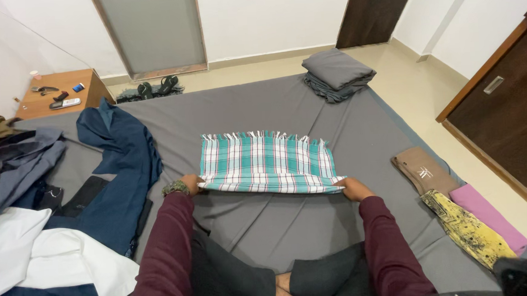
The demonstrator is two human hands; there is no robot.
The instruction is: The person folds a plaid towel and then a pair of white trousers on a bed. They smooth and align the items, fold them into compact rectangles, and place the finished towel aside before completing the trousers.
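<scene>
Cloth (267,163), teal-and-white check, fringed along far edge, spread flat mid-bed on grey sheet (291,218), near edge doubled over. Left hand (188,185) at near-left corner, fingers tucked under the fold, so grip closed on cloth but fingertips hidden. Right hand (353,189) at near-right corner, pinching the folded edge likewise, thumb and fingers mostly covered by fabric. Both forearms in maroon sleeves; band on left wrist, kind hard to make out. Crossed legs in dark trousers at bottom edge, partly cut off. Left of cloth, well apart: navy garment (123,167) sprawled over sheet, white fabric (47,261) near it and running out of frame, grey and olive clothes at far left edge only partly seen. Far corner of bed: folded grey stack (338,73). Right edge of bed: brown folded piece (424,171), yellow patterned piece (469,230) and pink piece (489,214) lying side by side, touching; dark shape at bottom right corner cut off, not identifiable. Wooden nightstand (62,92) beyond bed at left, small items on top too small to tell. Sandals (158,86) on floor by grey door.
</scene>
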